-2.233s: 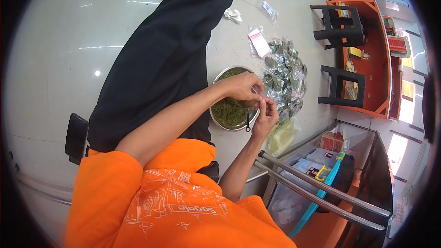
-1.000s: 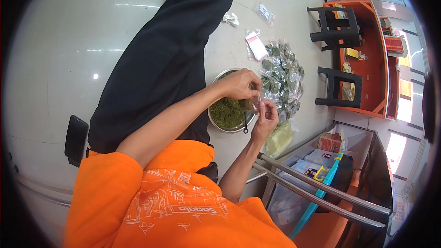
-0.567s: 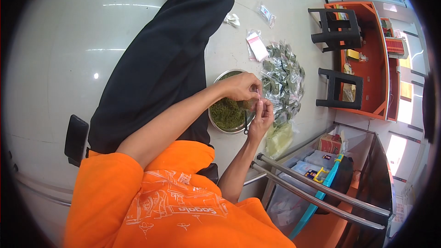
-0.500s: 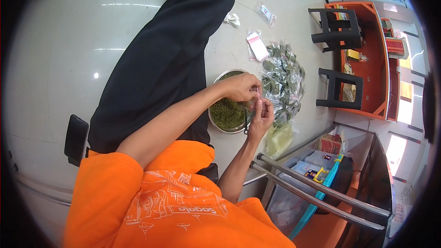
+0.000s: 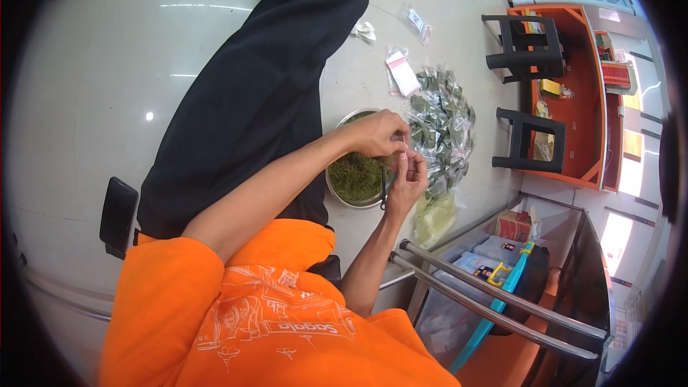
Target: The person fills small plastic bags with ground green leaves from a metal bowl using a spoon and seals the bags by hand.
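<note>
My left hand (image 5: 378, 134) reaches over a round metal bowl (image 5: 330, 190), its fingers pinched on the edge of a small clear plastic bag (image 5: 403, 142). Close beside it, my right hand (image 5: 408, 178) pinches the same bag, which the fingers mostly hide. Finely shredded green leaves (image 5: 355, 175) fill the bowl. A narrow black object (image 5: 383, 190) shows at the bowl's rim by my right hand; its kind is unclear. Just beyond the hands lies a heap of small clear bags (image 5: 446, 125) filled with dark green leaves.
White packs of flat bags (image 5: 403, 75) and a crumpled white tissue (image 5: 363, 31) lie on the floor. A yellowish plastic bag (image 5: 434, 218) sits near my right forearm. Black stools (image 5: 530, 132) and an orange shelf (image 5: 584, 100) stand right. Metal rails (image 5: 502, 290) border a cart at lower right.
Both hands stay almost in place over the bowl, with only slight finger movement at the bag. The heap and the bowl look the same.
</note>
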Tool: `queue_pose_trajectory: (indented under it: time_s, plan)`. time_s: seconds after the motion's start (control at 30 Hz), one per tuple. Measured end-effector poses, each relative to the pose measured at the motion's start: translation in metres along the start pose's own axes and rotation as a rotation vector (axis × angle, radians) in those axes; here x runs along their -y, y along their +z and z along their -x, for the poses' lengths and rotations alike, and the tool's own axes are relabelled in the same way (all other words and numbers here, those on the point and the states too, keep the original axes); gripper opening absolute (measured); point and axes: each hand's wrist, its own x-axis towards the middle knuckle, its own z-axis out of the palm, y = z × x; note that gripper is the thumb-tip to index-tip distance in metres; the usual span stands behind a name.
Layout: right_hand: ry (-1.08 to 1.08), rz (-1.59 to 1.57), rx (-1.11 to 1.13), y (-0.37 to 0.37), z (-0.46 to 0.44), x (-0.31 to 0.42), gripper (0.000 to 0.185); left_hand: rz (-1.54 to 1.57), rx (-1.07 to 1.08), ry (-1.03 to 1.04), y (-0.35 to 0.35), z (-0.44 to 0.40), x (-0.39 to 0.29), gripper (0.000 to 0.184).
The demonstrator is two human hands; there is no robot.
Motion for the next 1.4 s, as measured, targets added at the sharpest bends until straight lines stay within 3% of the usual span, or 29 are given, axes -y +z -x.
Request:
queue_pose_trajectory:
  time_s: [0.17, 0.23, 0.47, 0.7, 0.8, 0.87, 0.9, 0.93, 1.03, 1.07, 1.13, 1.2, 1.23, 1.3, 1.37, 1.4]
  plan:
    - [-0.008, -0.095, 0.004, -0.012, -0.005, -0.014, 0.005, 0.145, -0.009, 0.026, 0.006, -0.001, 0.004, 0.026]
    - [0.071, -0.273, -0.041, -0.013, -0.007, -0.015, 0.006, 0.148, -0.009, -0.009, 0.004, -0.001, 0.001, 0.024]
    - [0.082, -0.312, 0.04, -0.03, -0.014, -0.013, 0.006, -0.004, -0.192, -0.055, -0.001, 0.0, -0.008, 0.023]
    - [0.101, -0.205, 0.025, -0.028, -0.028, -0.002, 0.007, 0.119, -0.162, -0.129, -0.005, -0.002, -0.011, 0.028]
    - [0.069, -0.199, 0.074, -0.031, -0.051, 0.004, 0.005, 0.162, -0.323, -0.012, -0.006, -0.005, -0.009, 0.034]
    - [0.025, -0.247, 0.002, -0.03, -0.071, 0.019, 0.004, 0.269, -0.555, -0.13, -0.015, -0.012, -0.008, 0.036]
    - [0.008, -0.276, 0.009, -0.036, -0.082, 0.023, 0.006, 0.224, -0.455, -0.305, -0.027, -0.009, -0.01, 0.03]
    - [0.007, -0.275, 0.014, -0.044, -0.091, 0.028, 0.006, 0.225, -0.459, -0.305, -0.025, -0.01, -0.005, 0.03]
    - [-0.075, -0.297, -0.093, -0.063, -0.117, 0.041, 0.007, 0.181, -0.501, -0.058, -0.014, -0.009, 0.015, 0.017]
    - [-0.062, -0.324, -0.151, -0.075, -0.126, 0.043, 0.009, 0.181, -0.507, -0.064, -0.012, -0.007, 0.01, 0.017]
    - [-0.045, -0.342, -0.213, -0.101, -0.146, 0.037, 0.012, 0.018, -0.318, -0.099, -0.005, -0.004, 0.002, 0.017]
    - [-0.017, -0.026, -0.364, -0.134, -0.173, 0.003, 0.023, 0.06, -0.229, -0.13, 0.003, -0.005, 0.003, 0.02]
    - [-0.017, -0.018, -0.368, -0.151, -0.184, -0.02, 0.023, 0.026, -0.103, -0.182, 0.003, -0.007, 0.0, 0.021]
    - [-0.161, 1.079, -0.664, -0.168, -0.209, -0.057, 0.032, -0.009, 0.018, -0.23, 0.009, -0.007, 0.0, 0.022]
    - [-0.196, 0.951, -0.552, -0.137, -0.224, -0.064, 0.034, -0.035, -0.262, 0.036, 0.017, -0.002, 0.005, 0.024]
    - [-0.218, 0.831, -0.453, -0.118, -0.226, -0.071, 0.036, -0.041, -0.26, 0.03, 0.016, -0.001, 0.009, 0.024]
